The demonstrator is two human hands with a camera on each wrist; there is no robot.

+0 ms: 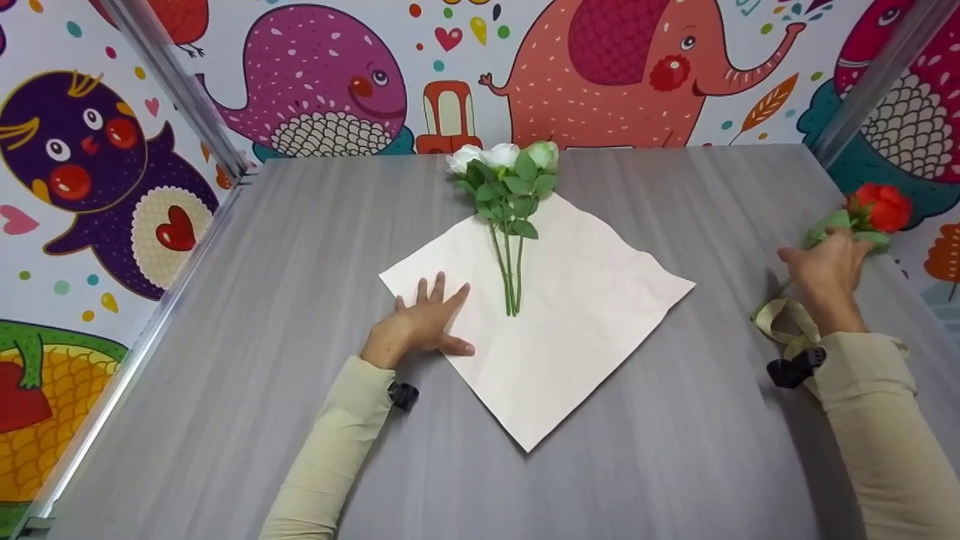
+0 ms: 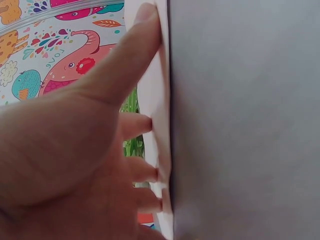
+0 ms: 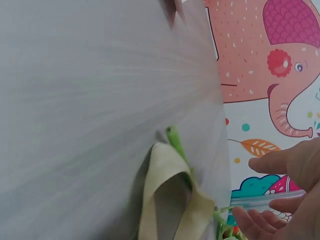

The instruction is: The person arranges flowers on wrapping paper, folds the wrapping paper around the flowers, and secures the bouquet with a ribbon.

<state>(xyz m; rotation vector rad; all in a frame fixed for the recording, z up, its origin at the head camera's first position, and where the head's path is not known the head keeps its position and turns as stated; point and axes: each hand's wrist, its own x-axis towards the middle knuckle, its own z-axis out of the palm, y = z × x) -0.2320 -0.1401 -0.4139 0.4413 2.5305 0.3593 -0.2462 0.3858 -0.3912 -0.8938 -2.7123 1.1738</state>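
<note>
Nearest the camera, the right sleeve [image 1: 881, 427] runs in from the near right and ends at the right hand [image 1: 829, 277], which is stretched out over the leaves of a red rose [image 1: 881, 208] at the table's [image 1: 225, 337] right side. Its thumb stands apart from the fingers, and nothing appears clamped between them, though whether a fingertip touches the stem cannot be told. A ribbon [image 3: 162, 159] loops beside the stem's cut end, so a clean pick-up calls for a pinch on the bare stem, lifted free of that loop, with petals and leaves left uncrushed. The paper [image 1: 577, 352] lies mid-table as a diamond, two white roses [image 1: 501, 155] and a pale green rose [image 1: 544, 156] side by side on it, blooms past its far edge and stems pointing near. The left hand [image 1: 424, 322] lies with fingers spread on the paper's left edge, gripping nothing, the left arm angled in from the near left. Light, even pressure there should keep the sheet flat without creasing it or nudging the stems.
</note>
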